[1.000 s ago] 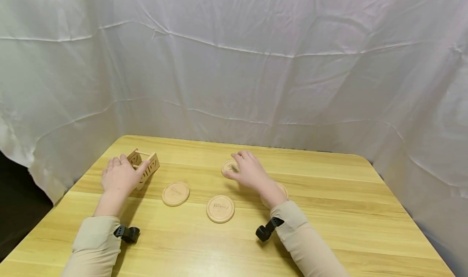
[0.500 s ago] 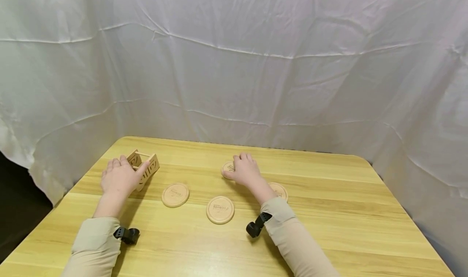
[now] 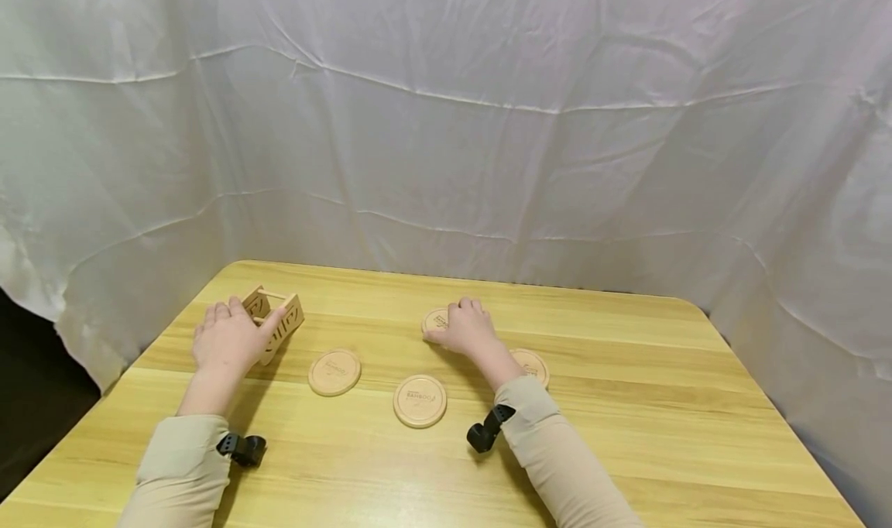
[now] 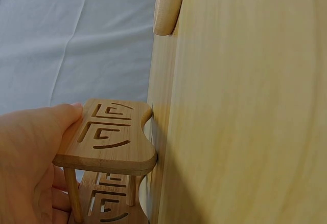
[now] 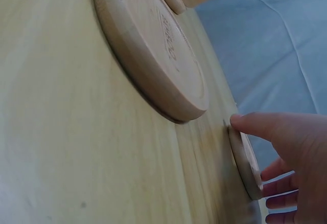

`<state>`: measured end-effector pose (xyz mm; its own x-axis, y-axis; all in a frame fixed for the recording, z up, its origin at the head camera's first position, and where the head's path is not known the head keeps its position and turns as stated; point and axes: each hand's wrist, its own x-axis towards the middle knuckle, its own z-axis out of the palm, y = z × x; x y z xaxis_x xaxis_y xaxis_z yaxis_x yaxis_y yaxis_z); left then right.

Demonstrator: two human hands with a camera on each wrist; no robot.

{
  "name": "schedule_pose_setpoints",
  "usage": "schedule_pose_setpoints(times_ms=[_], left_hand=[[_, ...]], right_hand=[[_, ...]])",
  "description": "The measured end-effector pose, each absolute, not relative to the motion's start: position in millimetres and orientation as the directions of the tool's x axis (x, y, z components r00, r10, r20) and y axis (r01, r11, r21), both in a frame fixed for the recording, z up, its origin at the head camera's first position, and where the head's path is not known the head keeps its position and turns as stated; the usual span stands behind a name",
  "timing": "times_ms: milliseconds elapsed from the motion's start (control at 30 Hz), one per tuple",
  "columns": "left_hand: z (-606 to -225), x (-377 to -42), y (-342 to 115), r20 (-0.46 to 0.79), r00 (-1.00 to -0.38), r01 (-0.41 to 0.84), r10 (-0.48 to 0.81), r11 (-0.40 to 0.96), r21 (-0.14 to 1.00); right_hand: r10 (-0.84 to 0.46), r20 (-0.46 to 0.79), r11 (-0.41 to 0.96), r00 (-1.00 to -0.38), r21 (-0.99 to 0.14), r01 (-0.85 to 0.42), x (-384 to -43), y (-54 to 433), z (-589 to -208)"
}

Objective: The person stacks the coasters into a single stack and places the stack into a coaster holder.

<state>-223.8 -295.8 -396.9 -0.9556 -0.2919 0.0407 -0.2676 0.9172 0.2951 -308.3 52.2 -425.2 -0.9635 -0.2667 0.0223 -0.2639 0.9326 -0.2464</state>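
My left hand (image 3: 226,341) grips a small wooden coaster holder (image 3: 287,325) at the table's left, thumb on one fretted side panel and fingers over the other. In the left wrist view its cut-out panels (image 4: 110,132) and joining dowels show. My right hand (image 3: 470,330) is at the farthest round wooden coaster (image 3: 435,321), which lies on the table. The right wrist view shows the thumb at one edge of this coaster (image 5: 245,162) and the fingers at the opposite edge, so the hand pinches it across its width.
Other engraved coasters lie flat: one at left (image 3: 334,372), one at front centre (image 3: 420,401), and one (image 3: 533,365) partly behind my right forearm. A wooden table (image 3: 669,404) bears everything. A pale curtain (image 3: 446,141) hangs behind and at the sides.
My right hand has moved slightly left and down onto the far coaster, its fingers closing about the edges. The left hand and the holder have stayed in place.
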Motion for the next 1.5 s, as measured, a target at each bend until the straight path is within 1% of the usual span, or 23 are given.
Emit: schedule_pose_setpoints(times_ms=[833,1500], left_hand=[[-396,-226,-295,0.044,-0.956,-0.265,-0.290,0.918,0.293],[-397,-226,-295,0.042,-0.956,-0.267,-0.292,0.917,0.295]], right_hand=[[-0.266,0.022,0.940,-0.964,-0.214,-0.264,-311,49,-428],[-0.330,0.093,0.923,-0.940,-0.180,-0.342,-297,52,-414]])
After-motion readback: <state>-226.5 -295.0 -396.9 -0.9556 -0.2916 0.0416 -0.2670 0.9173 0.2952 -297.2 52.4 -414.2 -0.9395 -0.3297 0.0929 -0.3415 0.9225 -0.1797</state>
